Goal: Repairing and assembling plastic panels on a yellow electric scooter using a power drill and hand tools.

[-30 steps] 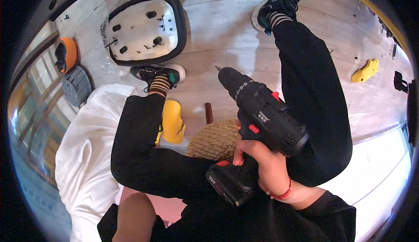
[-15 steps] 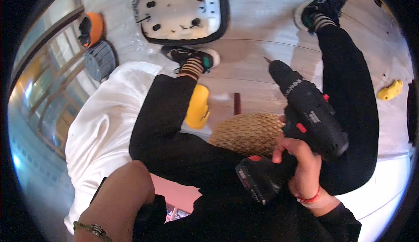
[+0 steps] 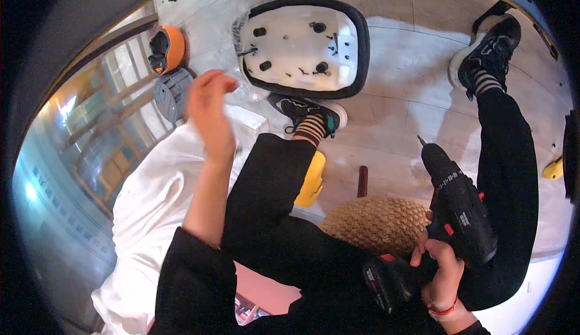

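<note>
My right hand [image 3: 440, 267] grips the handle of a black cordless drill [image 3: 456, 211], its bit pointing up and away over the floor beside my right leg. My left hand [image 3: 208, 108] is raised and blurred above my left knee, fingers apart, holding nothing. Beyond it on the floor lies a white seat shell with a black rim [image 3: 305, 45], underside up, with several small dark screws on it. A woven round stool [image 3: 377, 223] sits between my legs.
A yellow plastic piece [image 3: 311, 181] lies under my left calf, a short dark peg [image 3: 362, 181] beside it. An orange-and-black object [image 3: 166, 48] and a grey round part [image 3: 172, 93] rest at the left. White cloth [image 3: 148, 214] covers the left floor. Another yellow piece [image 3: 553, 169] is far right.
My left arm has come up from the lower edge and swung toward the seat shell. The drill has stayed in my right hand, shifting right as my head moved.
</note>
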Motion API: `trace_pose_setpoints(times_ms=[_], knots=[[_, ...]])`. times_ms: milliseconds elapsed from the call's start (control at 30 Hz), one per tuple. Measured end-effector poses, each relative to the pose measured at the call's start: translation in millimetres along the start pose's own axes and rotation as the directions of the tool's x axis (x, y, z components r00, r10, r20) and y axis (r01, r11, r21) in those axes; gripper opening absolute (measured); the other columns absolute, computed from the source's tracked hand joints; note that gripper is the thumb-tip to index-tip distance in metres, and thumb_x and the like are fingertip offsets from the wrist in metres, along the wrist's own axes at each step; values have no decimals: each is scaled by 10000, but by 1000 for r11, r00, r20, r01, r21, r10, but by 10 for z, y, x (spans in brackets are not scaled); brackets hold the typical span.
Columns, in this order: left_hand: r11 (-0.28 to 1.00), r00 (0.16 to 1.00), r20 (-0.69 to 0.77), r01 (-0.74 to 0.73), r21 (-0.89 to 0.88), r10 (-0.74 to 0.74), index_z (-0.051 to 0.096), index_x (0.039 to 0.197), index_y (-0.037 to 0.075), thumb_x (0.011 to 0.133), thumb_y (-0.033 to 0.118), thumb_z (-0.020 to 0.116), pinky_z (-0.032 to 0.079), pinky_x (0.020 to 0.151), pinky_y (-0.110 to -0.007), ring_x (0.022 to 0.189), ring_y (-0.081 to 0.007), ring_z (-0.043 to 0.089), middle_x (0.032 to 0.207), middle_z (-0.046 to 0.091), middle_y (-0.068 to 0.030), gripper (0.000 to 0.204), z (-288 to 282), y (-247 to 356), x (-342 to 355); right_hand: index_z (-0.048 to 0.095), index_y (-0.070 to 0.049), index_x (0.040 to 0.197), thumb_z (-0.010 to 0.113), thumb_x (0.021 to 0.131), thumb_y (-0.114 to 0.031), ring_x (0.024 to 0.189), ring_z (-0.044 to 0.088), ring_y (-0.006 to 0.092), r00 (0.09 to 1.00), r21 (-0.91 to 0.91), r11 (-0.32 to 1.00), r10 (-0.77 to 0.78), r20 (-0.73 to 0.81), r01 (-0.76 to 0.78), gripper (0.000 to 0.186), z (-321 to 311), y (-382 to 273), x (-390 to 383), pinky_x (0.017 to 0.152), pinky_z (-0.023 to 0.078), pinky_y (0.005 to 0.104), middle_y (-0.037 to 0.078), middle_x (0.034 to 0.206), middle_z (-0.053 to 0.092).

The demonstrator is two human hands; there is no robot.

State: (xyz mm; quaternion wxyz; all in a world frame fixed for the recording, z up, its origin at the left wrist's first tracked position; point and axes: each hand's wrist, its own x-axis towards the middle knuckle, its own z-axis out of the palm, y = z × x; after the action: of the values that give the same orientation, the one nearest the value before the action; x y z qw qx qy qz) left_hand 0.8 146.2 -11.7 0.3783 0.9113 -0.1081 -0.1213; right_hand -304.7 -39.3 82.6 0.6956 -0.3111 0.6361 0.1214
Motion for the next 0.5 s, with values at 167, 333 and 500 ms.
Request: trace_pose_setpoints(times_ms=[167, 333, 500], knots=[[714, 900, 435, -327, 619, 36, 619, 1030, 68, 854, 112, 512, 496, 740, -337, 832, -242, 633, 909, 641, -139, 210, -319, -1673, 822, 578, 2, 906, 484, 855, -17, 649, 560, 162, 978, -89, 989, -101, 185, 119, 109, -38, -55, -26, 745, 443, 301, 83, 686, 585], [354, 773, 536, -422, 835, -341, 562, 1170, 134, 833, 152, 464, 475, 808, -456, 950, -361, 590, 1021, 615, -179, 351, -137, -2092, 1090, 484, 91, 1111, 500, 722, -129, 482, 471, 163, 983, 60, 982, 179, -33, -177, 448, 96, -90, 31, 526, 388, 252, 90, 636, 505], [705, 913, 245, 61, 706, -325, 286, 1399, 77, 788, 97, 527, 524, 633, -381, 677, -270, 641, 751, 643, -149, 657, -333, -2271, 1720, 476, 97, 1110, 494, 731, -145, 481, 479, 166, 982, 11, 985, 172, -74, -172, 451, 105, -87, 38, 501, 394, 255, 92, 623, 502]])
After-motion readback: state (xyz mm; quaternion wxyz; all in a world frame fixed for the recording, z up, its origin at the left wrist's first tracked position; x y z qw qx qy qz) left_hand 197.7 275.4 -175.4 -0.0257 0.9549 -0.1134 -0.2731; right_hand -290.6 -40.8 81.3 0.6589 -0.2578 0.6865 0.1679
